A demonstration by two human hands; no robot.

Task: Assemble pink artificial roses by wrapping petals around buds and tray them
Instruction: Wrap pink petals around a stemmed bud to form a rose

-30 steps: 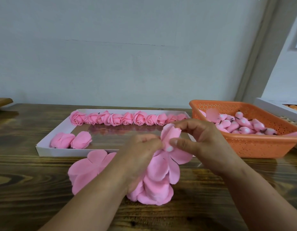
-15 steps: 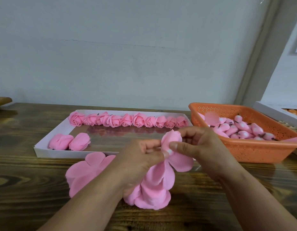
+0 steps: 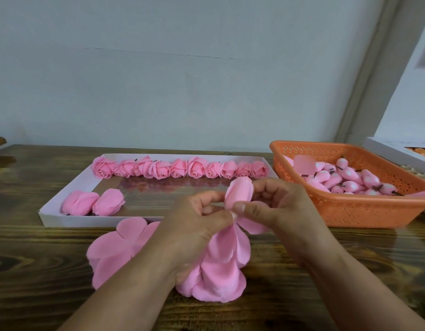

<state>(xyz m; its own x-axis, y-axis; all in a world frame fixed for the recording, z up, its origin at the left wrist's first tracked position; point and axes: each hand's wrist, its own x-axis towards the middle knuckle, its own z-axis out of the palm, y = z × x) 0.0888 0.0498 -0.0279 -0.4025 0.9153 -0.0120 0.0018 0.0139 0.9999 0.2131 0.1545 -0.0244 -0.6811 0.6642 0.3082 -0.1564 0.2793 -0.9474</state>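
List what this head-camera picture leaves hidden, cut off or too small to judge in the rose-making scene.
1. Bud inside the rose being wrapped: covered by petals and both hands, left hand, right hand.
2. Loose petal stack: its right part is behind the left forearm.
3. Orange basket: right end cut off by the frame edge.
4. White box at far right: contents mostly out of frame.

open tray middle [image 3: 156,194], basket [image 3: 349,211] blocks right, bare table [image 3: 39,271] left

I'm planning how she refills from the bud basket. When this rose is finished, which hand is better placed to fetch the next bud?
Probably the right hand: the orange basket of buds lies just beyond it on that side, while the left hand would have to cross over.
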